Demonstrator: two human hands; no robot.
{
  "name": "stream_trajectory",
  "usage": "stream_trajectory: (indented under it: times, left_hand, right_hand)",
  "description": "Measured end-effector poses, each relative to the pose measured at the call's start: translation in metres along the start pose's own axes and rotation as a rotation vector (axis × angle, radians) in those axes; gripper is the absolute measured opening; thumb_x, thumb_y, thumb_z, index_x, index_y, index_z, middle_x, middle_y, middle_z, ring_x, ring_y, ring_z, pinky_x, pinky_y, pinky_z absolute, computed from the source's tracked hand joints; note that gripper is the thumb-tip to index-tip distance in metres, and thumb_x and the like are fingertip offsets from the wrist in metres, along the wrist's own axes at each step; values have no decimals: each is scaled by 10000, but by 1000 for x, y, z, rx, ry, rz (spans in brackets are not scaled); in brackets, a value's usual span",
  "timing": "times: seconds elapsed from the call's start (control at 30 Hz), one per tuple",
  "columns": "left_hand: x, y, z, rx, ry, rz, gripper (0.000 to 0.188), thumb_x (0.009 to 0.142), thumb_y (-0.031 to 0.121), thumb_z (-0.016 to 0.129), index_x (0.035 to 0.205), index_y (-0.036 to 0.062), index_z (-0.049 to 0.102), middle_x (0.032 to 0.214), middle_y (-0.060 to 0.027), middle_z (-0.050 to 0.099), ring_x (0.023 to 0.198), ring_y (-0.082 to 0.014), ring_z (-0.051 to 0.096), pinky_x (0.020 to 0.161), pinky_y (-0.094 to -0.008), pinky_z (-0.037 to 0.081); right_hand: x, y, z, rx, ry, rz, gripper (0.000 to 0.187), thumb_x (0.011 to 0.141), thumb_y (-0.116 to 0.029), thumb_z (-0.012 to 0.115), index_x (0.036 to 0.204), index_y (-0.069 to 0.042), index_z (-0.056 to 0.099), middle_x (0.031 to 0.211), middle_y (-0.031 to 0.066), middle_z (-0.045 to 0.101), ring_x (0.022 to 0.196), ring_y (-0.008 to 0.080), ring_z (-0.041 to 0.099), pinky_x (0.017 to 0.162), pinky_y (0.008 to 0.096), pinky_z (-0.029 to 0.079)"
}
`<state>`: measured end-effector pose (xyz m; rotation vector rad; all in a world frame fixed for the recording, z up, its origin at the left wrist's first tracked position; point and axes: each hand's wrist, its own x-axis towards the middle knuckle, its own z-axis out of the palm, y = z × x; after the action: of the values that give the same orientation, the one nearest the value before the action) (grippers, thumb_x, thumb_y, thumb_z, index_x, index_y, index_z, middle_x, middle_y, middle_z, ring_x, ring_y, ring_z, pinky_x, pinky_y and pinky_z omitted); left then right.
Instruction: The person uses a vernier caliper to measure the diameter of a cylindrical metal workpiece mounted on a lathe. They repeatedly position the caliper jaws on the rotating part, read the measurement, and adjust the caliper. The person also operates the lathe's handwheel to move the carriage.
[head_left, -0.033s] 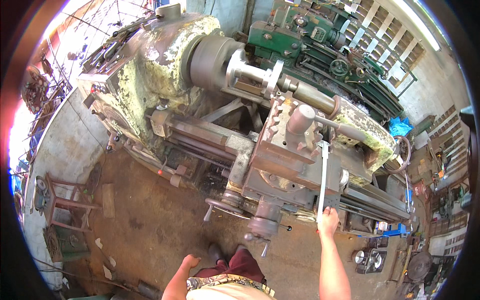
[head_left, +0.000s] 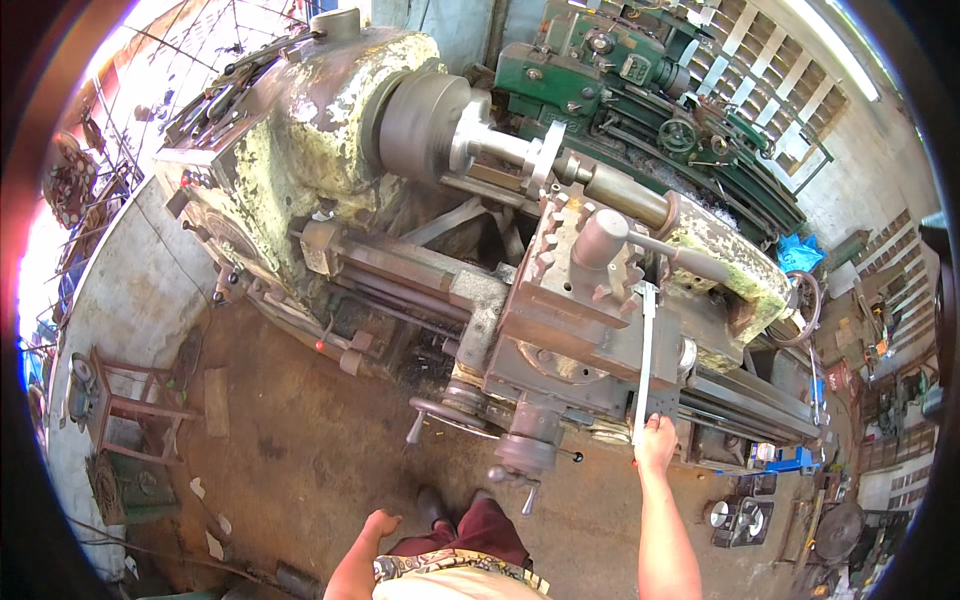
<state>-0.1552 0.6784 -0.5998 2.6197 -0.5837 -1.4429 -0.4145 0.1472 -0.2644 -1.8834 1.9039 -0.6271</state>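
My right hand (head_left: 656,442) is closed round the lower end of a long, slim silver vernier caliper (head_left: 646,370). Its jawed upper end lies against the right side of the lathe's tool post (head_left: 600,240), which has a thick handle on top. Near my left thigh hangs my left hand (head_left: 382,523), with its fingers loosely apart and nothing seen in it. Beyond the tool post, a bright metal crank-shaped workpiece (head_left: 505,147) runs between the blurred, turning chuck (head_left: 415,125) and the tailstock (head_left: 725,255).
In front of me stand the carriage handwheel (head_left: 450,415) and a crank handle (head_left: 520,478). A green lathe (head_left: 640,100) is behind this one. A wooden stool (head_left: 140,405) stands at the left wall; loose tools (head_left: 235,85) lie on the headstock.
The chuck and the workpiece have turned a little, so the workpiece's web by the chuck sits differently. Both my hands and the vernier caliper have stayed in place.
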Motion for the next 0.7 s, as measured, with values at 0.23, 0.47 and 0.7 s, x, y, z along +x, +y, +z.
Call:
stream_trajectory:
  times: [0.23,0.47,0.7]
  left_hand:
    - [6,-5,12,-66,87,-6,481,927,474,683,946,1,767,837,-161,758,773,-313,730,770,-435,563]
    - [-7,-3,0,-60,-24,-83,511,912,495,703,798,0,757,714,-139,718,656,-264,695,688,-423,552]
    - [-11,0,-5,-95,-30,-86,516,898,497,712,773,-3,750,672,-134,699,608,-264,675,646,-417,540]
  right_hand:
    - [-4,-9,-5,22,-1,5,351,1035,-249,549,863,49,616,800,287,671,810,491,662,727,551,472]
    - [-5,-9,-5,22,1,14,351,1036,-248,549,871,55,614,803,290,672,815,495,662,729,547,475]
    - [-5,-8,-5,31,7,-36,354,1035,-255,553,884,59,616,819,297,675,841,497,669,742,539,486]
